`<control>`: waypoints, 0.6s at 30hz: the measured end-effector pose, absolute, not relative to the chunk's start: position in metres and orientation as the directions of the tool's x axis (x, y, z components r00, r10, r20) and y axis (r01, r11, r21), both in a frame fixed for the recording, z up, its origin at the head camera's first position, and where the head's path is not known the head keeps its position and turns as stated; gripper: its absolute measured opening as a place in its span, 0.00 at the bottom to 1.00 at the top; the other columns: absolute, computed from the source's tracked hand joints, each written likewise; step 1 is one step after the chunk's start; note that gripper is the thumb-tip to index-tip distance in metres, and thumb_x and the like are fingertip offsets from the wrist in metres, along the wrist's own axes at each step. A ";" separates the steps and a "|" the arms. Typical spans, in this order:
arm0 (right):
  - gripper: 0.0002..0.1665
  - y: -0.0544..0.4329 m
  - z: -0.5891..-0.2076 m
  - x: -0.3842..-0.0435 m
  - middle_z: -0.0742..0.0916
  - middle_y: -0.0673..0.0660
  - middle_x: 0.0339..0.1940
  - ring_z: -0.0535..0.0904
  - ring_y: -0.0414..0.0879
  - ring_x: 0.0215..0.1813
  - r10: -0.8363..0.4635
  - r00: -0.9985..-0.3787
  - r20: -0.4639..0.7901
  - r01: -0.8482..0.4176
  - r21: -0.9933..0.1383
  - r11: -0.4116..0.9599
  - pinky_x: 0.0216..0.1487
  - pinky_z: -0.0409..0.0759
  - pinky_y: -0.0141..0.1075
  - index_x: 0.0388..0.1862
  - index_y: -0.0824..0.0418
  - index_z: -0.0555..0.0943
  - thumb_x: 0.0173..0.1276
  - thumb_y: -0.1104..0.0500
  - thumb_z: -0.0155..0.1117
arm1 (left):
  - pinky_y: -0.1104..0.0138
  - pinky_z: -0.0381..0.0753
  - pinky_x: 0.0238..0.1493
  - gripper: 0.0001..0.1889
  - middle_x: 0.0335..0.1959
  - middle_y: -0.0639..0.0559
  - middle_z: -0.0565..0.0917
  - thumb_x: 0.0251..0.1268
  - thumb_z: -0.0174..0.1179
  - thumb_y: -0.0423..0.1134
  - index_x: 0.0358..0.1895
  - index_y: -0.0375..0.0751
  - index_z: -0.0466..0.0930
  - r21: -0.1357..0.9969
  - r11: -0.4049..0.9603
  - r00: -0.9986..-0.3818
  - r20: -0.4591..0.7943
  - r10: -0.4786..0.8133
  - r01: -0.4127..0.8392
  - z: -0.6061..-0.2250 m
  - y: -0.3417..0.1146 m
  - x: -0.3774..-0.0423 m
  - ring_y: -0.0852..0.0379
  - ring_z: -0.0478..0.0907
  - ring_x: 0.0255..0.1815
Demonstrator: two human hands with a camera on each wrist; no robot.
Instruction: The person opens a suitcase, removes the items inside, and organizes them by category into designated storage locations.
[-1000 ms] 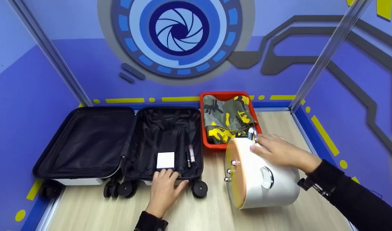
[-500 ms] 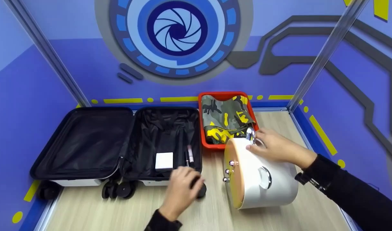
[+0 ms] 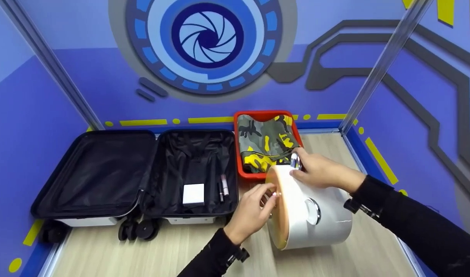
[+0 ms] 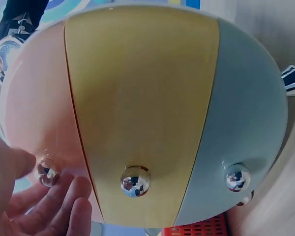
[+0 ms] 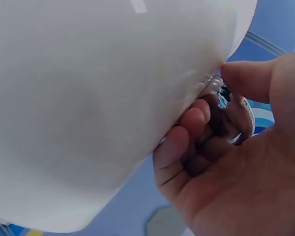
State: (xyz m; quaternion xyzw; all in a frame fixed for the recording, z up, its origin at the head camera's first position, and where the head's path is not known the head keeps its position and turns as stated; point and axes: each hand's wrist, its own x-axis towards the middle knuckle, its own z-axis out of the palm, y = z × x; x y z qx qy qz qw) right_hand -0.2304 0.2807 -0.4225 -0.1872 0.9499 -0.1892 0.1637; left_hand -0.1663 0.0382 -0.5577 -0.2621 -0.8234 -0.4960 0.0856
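A glossy, rounded white box stood at the near right on the wood-grain table, its smooth front pink, yellow and blue-green. The left hand pinched the round chrome knob on the pink part; the right hand gripped the shiny metal handle. Left lay an unfolded suitcase lined in wrinkled black fabric; farther back, camouflage cloth filled a red basket.

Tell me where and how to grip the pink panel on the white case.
Probably best by its round shiny knob, pinched from the front: the knob stands out from the smooth pink panel, which shows no other hold. The left hand has its thumb and fingers on either side of the knob, while the right hand holds the shiny handle on the white case.
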 end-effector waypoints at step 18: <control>0.27 0.269 -0.426 -0.230 0.82 0.60 0.30 0.82 0.54 0.31 -0.294 -0.922 -0.252 -0.215 -0.300 0.930 0.33 0.78 0.45 0.64 0.70 0.65 0.80 0.51 0.58 | 0.74 0.86 0.43 0.10 0.45 0.56 0.91 0.84 0.64 0.44 0.54 0.46 0.90 0.691 0.419 -0.808 0.506 0.302 0.589 -0.560 -0.003 -0.169 0.67 0.86 0.40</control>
